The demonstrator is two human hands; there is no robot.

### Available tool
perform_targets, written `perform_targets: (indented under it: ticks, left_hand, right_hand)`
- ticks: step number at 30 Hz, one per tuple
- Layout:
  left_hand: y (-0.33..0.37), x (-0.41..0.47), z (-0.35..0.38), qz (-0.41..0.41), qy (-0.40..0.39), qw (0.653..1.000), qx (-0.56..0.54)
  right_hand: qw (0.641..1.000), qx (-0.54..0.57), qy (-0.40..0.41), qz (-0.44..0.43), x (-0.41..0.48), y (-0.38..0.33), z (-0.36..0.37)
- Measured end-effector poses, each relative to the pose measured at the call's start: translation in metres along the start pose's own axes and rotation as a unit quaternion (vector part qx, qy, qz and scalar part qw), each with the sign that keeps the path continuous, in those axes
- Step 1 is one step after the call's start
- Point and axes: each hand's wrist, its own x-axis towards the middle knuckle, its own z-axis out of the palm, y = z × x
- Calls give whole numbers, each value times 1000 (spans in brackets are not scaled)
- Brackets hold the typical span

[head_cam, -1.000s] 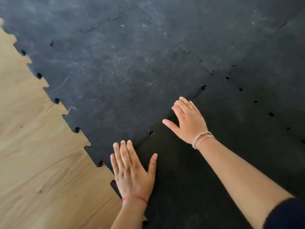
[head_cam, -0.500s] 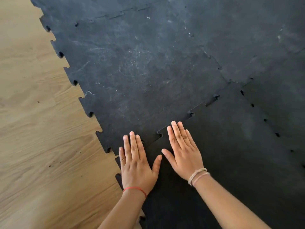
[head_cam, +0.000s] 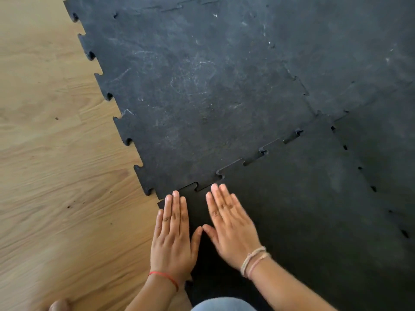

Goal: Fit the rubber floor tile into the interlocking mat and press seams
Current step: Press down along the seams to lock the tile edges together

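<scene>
A dark, clean rubber floor tile (head_cam: 303,209) lies at the near right, its toothed edge meeting the scuffed grey interlocking mat (head_cam: 202,86). The seam (head_cam: 253,158) between them runs diagonally up to the right, with small gaps showing at several teeth. My left hand (head_cam: 173,239) lies flat, fingers together, on the tile's near left corner, fingertips just short of the seam. Beside it my right hand (head_cam: 229,225) is also flat on the tile, thumbs nearly touching. Neither hand holds anything.
Light wooden floor (head_cam: 56,176) fills the left side, beside the mat's jagged toothed edge (head_cam: 125,131). A second seam with small holes (head_cam: 359,168) runs down the tile's right side. A knee in pale fabric (head_cam: 222,305) shows at the bottom.
My right hand has slid down along the seam to rest beside my left hand. The view has shifted so the mat sits further right and lower.
</scene>
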Motion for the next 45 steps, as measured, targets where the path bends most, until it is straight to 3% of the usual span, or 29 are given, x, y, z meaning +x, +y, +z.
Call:
perform_targets:
  ticks: [6,9,13,17,21,26,33,39,45]
  left_hand:
    - [0,7,-2,10,-8,1000,15]
    - [-1,6,-4,20,-8,999,29]
    - [-1,8,-5,23,-5,998,53]
    - [-4,12,-8,57,-10,996,75]
    - [-1,13,-8,54,-19,995,79]
    - [-2,13,-3,47,-17,995,82]
    - [0,13,-8,52,-22,995,86]
    - [20,63,-20,238,-50,952,186]
    - [21,80,-12,257,-76,950,160]
  right_hand:
    - [998,16,-57,32,7,-11,-11]
    - [993,39,-111,12,8,-9,-12]
    - [989,72,-124,-28,9,9,-18]
    - [992,-3,-113,59,18,47,-40]
    - [982,-70,-175,14,32,56,-48]
    - [969,-97,-222,50,43,47,-45]
    - [968,-103,-222,54,50,42,-47]
    - [975,30,-145,163,15,60,-42]
    - [963,59,-173,200,28,60,-32]
